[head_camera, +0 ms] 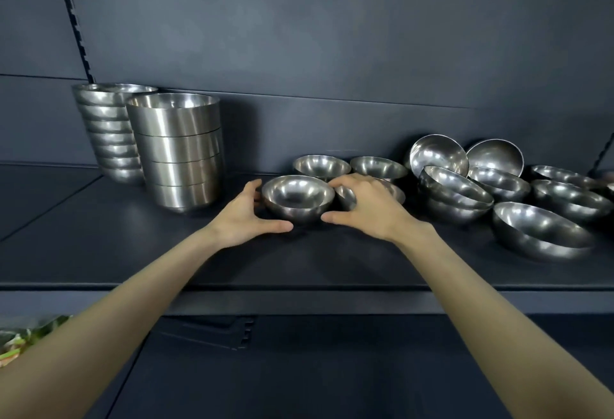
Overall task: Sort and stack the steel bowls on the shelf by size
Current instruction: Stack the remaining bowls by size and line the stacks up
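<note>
A small round steel bowl (297,197) stands upright on the dark shelf (133,246). My left hand (244,216) cups its left side, fingers behind and thumb in front. My right hand (367,209) cups its right side, fingers curled at the rim, and covers part of another small bowl (345,197). Two more small bowls (320,166) (378,168) sit just behind. At the left stand a tall stack of straight-sided bowls (176,153) and, behind it, a stack of rounded bowls (106,133).
Several loose bowls crowd the right of the shelf: two tipped against the back wall (438,153) (495,156), a nested pair (455,192), and a large bowl (541,231) near the front. The shelf's front edge (299,285) runs below my wrists.
</note>
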Demonstrator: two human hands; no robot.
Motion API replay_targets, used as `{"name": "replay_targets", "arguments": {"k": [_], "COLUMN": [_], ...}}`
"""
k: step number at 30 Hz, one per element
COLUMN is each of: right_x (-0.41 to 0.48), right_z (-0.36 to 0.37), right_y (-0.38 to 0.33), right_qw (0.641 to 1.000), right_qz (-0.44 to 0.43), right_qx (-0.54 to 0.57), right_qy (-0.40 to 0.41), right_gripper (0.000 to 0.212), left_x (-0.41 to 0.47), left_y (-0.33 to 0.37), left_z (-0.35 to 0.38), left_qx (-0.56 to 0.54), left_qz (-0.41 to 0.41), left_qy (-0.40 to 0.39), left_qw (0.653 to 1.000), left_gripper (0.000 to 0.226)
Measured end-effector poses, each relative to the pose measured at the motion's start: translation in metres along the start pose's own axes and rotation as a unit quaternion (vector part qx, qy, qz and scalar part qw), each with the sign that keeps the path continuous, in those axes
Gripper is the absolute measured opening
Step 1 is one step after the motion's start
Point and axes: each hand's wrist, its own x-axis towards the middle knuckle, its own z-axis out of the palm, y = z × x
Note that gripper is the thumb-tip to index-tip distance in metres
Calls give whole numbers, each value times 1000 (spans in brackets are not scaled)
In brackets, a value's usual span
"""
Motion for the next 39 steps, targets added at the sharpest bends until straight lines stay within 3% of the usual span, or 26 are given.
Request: {"name": "replay_targets", "arguments": {"k": [6, 17, 22, 29, 35, 39], "right_x": [7, 8, 9, -6, -21, -27], "right_z": [10, 5, -8, -22, -11, 1], "right_y": [8, 15, 21, 59, 77, 79], "right_qw": [999, 985, 955, 897, 889, 884], "right_qz": [-11, -28, -24, 33, 33, 20], "right_qx": [32, 167, 279, 406, 398, 405], "right_qy": [-11, 39, 101, 171, 222, 232], "right_gripper": [61, 47, 47, 72, 48, 50], "left_x": [5, -10, -4, 20, 33, 31], "left_y": [-3, 16, 36, 66, 64, 61], "left_z": [1, -1, 4, 43, 71, 79], "left_qx": [-75, -163, -186, -218, -230, -206], "left_qz": [3, 34, 68, 107, 99, 110], "left_qy": [-9, 41, 70, 47, 39, 32], "left_qw": [997, 985, 978, 969, 967, 972], "left_gripper": [97, 86, 87, 78, 64, 56]}}
